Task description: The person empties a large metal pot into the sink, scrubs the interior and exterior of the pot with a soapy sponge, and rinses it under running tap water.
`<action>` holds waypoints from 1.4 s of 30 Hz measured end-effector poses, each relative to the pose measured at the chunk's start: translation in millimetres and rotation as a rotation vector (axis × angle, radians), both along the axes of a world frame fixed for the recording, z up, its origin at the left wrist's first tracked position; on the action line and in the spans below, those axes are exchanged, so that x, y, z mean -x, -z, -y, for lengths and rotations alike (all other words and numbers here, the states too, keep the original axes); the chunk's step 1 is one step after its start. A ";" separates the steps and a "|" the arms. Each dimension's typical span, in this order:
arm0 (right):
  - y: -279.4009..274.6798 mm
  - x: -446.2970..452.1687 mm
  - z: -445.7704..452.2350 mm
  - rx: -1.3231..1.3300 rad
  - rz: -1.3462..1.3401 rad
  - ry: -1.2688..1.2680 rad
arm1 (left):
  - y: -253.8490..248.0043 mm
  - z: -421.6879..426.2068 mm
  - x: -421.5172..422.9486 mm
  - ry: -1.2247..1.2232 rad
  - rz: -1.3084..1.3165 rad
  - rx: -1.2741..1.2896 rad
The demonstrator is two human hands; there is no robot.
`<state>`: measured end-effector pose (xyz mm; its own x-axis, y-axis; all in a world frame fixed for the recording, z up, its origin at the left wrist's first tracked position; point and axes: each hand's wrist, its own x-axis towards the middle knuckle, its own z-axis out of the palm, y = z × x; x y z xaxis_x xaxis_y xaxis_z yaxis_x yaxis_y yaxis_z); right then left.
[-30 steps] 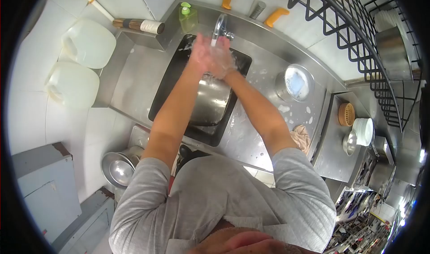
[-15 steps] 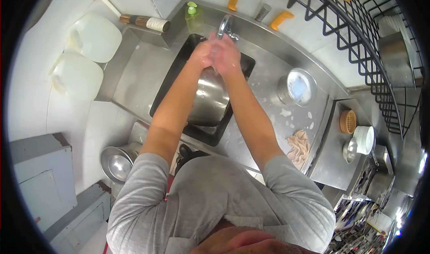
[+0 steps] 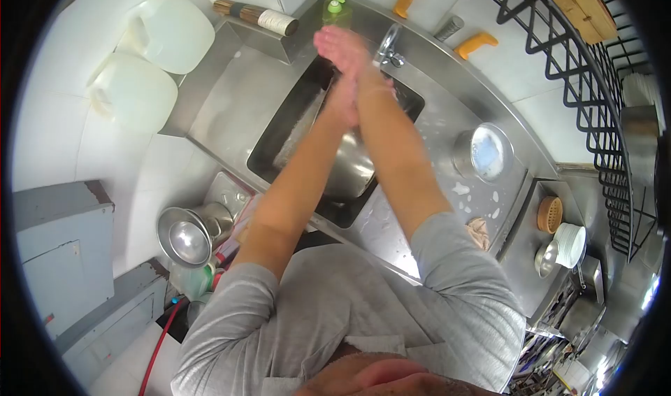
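Note:
Over the black-edged sink (image 3: 262, 151), my left hand (image 3: 344, 101) is wrapped round my right wrist from below; some of its fingers show on the far side of the arm. My right hand (image 3: 342, 48) is blurred, its fingers stretched out toward the upper left, holding nothing. Just right of my hands is the metal tap (image 3: 388, 45). A large steel pot (image 3: 355, 164) stands in the sink under my forearms, which partly hide it. Behind my right hand, a green pump soap bottle (image 3: 337, 10) stands at the sink's back edge.
A steel pot with suds (image 3: 487, 151) and a crumpled cloth (image 3: 479, 233) are on the wet counter. Two white jugs (image 3: 171, 32) and a bamboo brush (image 3: 255, 16) are at the left. A black wire rack (image 3: 580, 67) overhangs the right; steel bowls (image 3: 185, 236) stand lower left.
My hands were together under the tap; now they are left of it, with my left hand round my right wrist and my right hand stretched out. The view has shifted slightly.

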<state>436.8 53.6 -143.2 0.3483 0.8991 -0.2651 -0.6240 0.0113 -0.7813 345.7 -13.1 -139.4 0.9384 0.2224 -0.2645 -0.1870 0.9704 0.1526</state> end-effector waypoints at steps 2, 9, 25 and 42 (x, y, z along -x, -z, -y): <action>8.0 -7.0 -12.4 0.401 0.845 -0.307 | -16.2 40.0 9.2 0.029 -0.068 -0.016; 59.7 -26.3 63.5 0.039 0.572 0.098 | -48.0 0.4 106.2 0.224 -0.282 -1.601; -25.5 -23.0 152.3 0.115 -0.055 0.203 | 39.8 -51.6 4.4 0.179 -0.918 -1.895; 19.4 -45.0 366.3 0.906 1.327 0.681 | 29.7 -45.2 -6.4 0.196 -0.414 -0.673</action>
